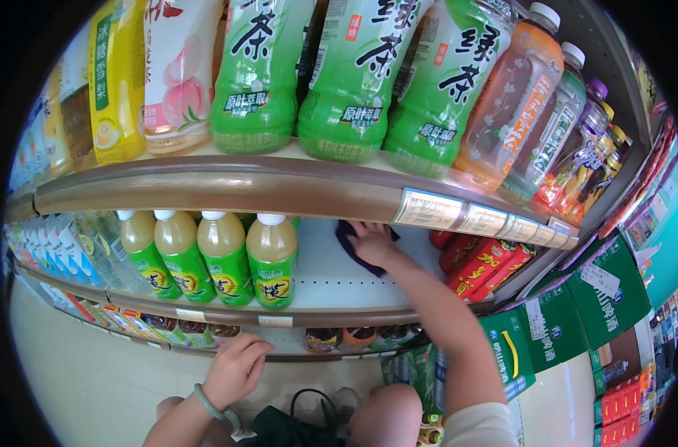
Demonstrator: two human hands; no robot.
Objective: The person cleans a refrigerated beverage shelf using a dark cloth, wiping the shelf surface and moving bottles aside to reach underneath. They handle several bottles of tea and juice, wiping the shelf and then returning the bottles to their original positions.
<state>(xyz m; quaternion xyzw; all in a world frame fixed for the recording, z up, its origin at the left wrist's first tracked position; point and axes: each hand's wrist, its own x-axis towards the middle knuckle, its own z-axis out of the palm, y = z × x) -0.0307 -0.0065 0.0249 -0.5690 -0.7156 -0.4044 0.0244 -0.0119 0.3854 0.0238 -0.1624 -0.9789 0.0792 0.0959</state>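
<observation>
My right hand presses a dark cloth flat on the bare part of the middle shelf, between green-labelled drink bottles and red cans. Some fingertips are hidden by the upper shelf's edge. My left hand, with a bangle at the wrist, hangs in front of the lower shelf with its fingers curled, and I see nothing in it. Left of the cloth stands a row of green-labelled bottles with white caps. Red cans stand to the right of my right hand.
Large green tea bottles fill the upper shelf, whose front edge carries price tags on the right. More bottles stand on the lower shelf. Green cartons are stacked at the right. My knees are close below the shelves.
</observation>
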